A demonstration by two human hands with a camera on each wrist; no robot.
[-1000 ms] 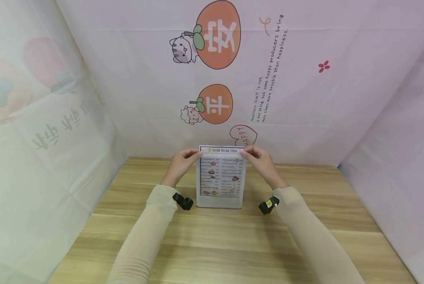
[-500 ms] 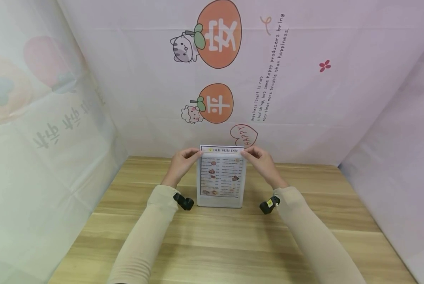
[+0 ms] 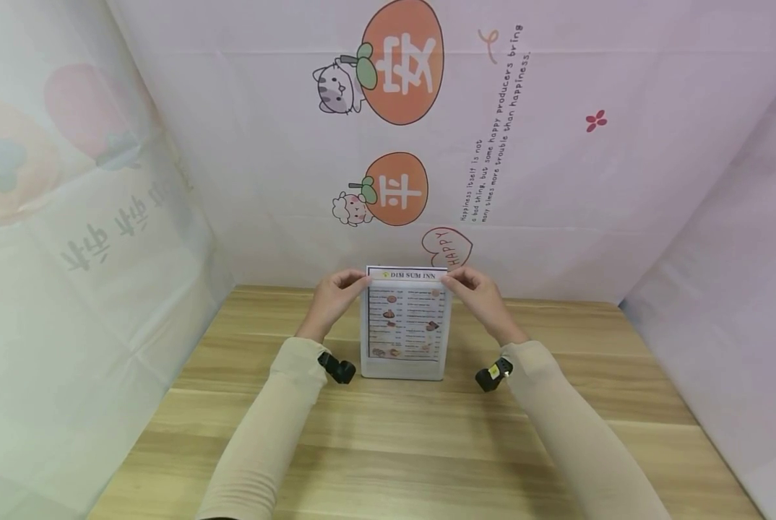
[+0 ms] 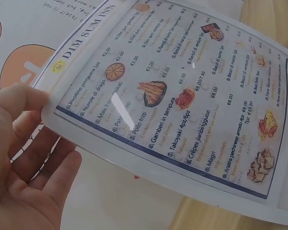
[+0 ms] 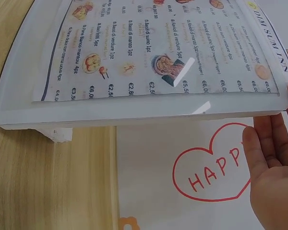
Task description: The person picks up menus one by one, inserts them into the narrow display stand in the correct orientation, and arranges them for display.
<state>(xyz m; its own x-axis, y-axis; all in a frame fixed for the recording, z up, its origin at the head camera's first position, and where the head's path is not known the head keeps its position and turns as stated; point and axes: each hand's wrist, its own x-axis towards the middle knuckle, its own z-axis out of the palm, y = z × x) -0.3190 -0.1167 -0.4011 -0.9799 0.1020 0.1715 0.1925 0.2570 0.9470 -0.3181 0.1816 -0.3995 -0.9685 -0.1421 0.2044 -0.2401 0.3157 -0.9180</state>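
One menu stand (image 3: 405, 323) was present, standing upright on the wooden table (image 3: 388, 448) near the back wall, with one printed menu sheet (image 4: 182, 96) headed "DIM SUM INN" in it. Two hands were on it. The left hand (image 3: 332, 298) pinched the sheet's upper left corner between thumb and fingers; the right hand (image 3: 481, 296) gripped the upper right corner likewise. Two black wrist cameras (image 3: 337, 369) showed under the sleeves. The stand's foot was largely hidden in both wrist views, and the smaller menu print could not be read from the head view.
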